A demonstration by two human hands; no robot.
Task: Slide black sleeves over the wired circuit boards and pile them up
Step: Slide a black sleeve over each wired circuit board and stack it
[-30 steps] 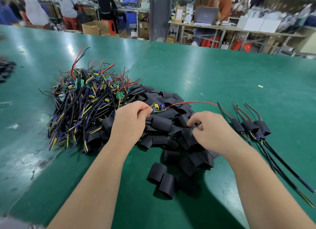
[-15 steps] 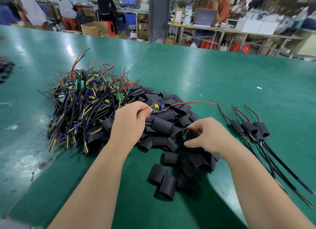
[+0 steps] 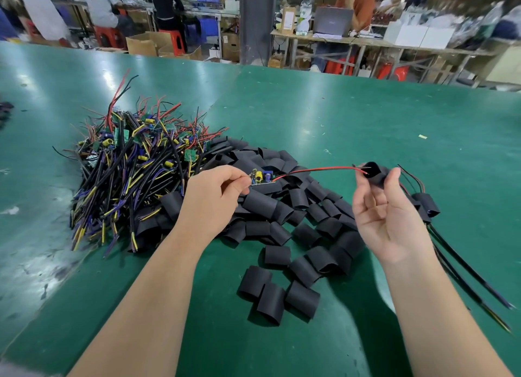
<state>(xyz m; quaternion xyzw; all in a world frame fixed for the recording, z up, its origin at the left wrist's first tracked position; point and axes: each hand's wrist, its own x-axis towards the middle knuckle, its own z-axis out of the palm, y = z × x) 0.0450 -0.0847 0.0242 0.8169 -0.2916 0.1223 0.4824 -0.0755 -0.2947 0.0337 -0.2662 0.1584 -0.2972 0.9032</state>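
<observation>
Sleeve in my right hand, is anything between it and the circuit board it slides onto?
Nothing visible does. The wire reaches the sleeve and runs clear to the circuit board pinched by the left hand.

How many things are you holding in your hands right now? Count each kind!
circuit board, pinched in the left hand: 1
black sleeve, pinched in the right hand: 1
Total: 2
</observation>
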